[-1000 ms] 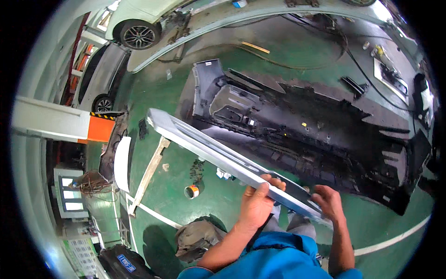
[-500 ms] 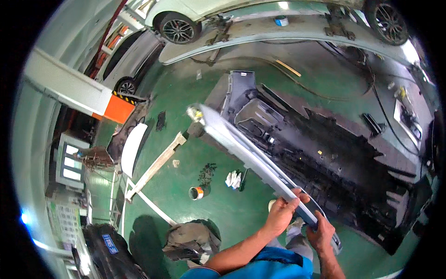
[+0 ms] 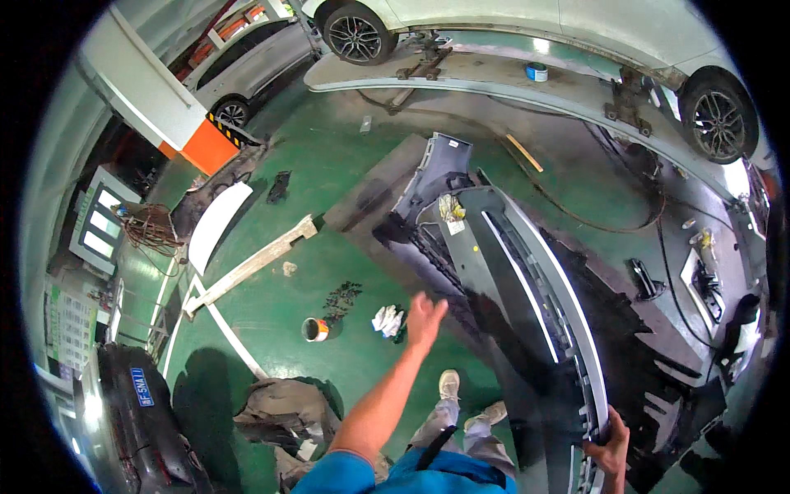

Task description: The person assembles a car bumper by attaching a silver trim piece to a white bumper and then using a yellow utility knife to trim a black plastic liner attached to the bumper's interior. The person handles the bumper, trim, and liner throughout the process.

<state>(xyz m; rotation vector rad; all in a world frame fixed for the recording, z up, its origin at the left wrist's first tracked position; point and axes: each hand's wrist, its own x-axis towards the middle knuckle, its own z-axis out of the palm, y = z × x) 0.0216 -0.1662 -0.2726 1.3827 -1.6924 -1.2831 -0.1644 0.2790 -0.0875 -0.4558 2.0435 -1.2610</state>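
My right hand (image 3: 609,445) grips the near end of a long car bumper piece (image 3: 580,317), pale along its curved edge and dark on its inner face. Its far end rests on or just over another, larger dark bumper (image 3: 658,346) lying on the floor; which of the two I cannot tell. A yellowish-white crumpled bit (image 3: 450,208) shows at that far end. My left hand (image 3: 426,321) is off the piece, held in the air to its left with fingers apart and nothing in them.
White crumpled gloves (image 3: 387,321) and an open can (image 3: 315,329) are on the green floor. A pale wooden beam (image 3: 255,267) and a white curved panel (image 3: 218,226) lie left. A dark cloth heap (image 3: 288,412) is near my feet. Behind stands a car on a lift platform (image 3: 469,78).
The bumper piece has swung right and turned, now showing its dark inner face. My left hand has let go and moved left; my right hand still holds the near end.
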